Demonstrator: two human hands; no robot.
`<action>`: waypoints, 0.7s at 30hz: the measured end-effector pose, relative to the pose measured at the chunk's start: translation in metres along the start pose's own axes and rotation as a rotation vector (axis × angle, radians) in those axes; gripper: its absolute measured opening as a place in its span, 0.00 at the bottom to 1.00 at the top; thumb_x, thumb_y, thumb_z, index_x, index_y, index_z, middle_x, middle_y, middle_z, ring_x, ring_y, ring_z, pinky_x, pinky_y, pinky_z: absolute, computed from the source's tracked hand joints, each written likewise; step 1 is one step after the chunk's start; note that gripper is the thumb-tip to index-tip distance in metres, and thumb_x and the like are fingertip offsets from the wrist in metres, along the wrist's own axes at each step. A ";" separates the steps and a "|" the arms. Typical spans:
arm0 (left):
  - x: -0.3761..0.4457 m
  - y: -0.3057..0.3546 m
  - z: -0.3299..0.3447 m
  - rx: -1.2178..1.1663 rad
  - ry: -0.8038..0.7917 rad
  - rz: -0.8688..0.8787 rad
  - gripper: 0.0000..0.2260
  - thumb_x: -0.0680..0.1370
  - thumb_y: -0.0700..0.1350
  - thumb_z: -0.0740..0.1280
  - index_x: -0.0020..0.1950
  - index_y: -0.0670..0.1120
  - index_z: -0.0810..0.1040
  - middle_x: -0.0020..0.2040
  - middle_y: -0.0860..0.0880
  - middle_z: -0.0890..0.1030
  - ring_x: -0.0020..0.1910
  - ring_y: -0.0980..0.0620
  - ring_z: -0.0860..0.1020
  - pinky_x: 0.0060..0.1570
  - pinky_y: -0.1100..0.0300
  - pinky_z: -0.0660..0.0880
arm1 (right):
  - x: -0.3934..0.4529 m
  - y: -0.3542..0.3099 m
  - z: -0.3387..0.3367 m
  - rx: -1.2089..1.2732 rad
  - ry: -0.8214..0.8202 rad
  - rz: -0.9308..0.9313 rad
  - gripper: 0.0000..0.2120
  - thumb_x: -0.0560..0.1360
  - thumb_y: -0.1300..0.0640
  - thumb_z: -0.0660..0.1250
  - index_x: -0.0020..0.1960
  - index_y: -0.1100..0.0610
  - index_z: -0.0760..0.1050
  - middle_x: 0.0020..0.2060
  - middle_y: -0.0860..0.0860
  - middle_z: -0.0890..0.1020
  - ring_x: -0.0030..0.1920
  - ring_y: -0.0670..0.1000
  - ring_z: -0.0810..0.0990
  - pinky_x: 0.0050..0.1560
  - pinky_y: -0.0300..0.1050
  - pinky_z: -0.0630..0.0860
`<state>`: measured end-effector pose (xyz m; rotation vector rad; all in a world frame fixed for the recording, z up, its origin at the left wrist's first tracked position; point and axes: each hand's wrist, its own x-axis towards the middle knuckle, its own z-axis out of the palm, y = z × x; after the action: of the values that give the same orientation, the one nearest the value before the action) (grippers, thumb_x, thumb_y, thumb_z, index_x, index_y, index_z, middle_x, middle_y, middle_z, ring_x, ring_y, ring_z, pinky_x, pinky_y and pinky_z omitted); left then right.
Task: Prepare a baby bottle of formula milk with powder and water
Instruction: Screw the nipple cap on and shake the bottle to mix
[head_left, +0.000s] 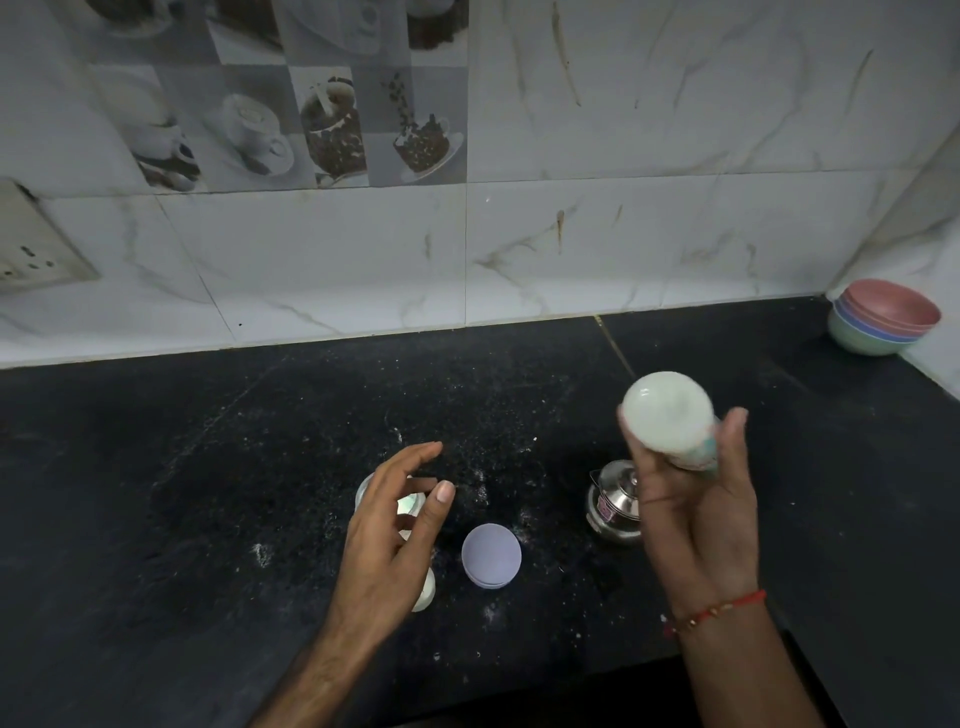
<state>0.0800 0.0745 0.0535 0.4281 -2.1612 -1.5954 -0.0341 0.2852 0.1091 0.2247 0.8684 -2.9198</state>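
Observation:
My right hand (696, 514) grips a baby bottle (670, 418) full of white milk, lifted above the counter with its round base turned toward me. My left hand (395, 530) hovers open over the counter, fingers relaxed and spread. Beneath it lies a container with a shiny top (410, 505), partly hidden, and a small white piece (425, 592) peeks out by the wrist. A round lilac lid (491, 555) rests flat on the counter between my hands. A small steel pot with a lid (615, 501) stands just left of my right palm.
The black stone counter (208, 467) is dusted with spilled white powder around the middle. Stacked pastel bowls (883, 325) sit in the far right corner. A wall socket (31, 244) is at the far left on the tiled wall.

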 end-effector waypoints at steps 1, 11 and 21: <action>-0.001 0.000 0.000 -0.006 0.000 -0.004 0.16 0.80 0.55 0.67 0.67 0.59 0.77 0.66 0.55 0.79 0.61 0.62 0.79 0.49 0.71 0.76 | 0.003 -0.001 -0.002 0.078 0.028 0.024 0.24 0.83 0.46 0.64 0.73 0.59 0.70 0.71 0.60 0.78 0.68 0.57 0.80 0.62 0.56 0.81; 0.001 0.004 0.006 0.008 -0.012 0.012 0.18 0.78 0.53 0.67 0.68 0.56 0.78 0.64 0.51 0.80 0.59 0.65 0.79 0.47 0.72 0.76 | -0.003 0.005 -0.016 -1.554 -0.853 -0.375 0.38 0.71 0.54 0.81 0.65 0.29 0.60 0.60 0.34 0.74 0.55 0.43 0.79 0.56 0.32 0.74; 0.001 0.000 0.004 -0.002 0.071 0.037 0.14 0.79 0.55 0.67 0.65 0.59 0.79 0.66 0.64 0.79 0.65 0.62 0.78 0.53 0.60 0.76 | 0.000 0.006 -0.013 -0.075 -0.003 0.008 0.26 0.82 0.45 0.66 0.74 0.58 0.67 0.72 0.62 0.75 0.69 0.60 0.75 0.55 0.53 0.84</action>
<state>0.0773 0.0773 0.0526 0.4352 -2.1026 -1.5392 -0.0318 0.2867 0.0953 0.2180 0.9729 -2.8729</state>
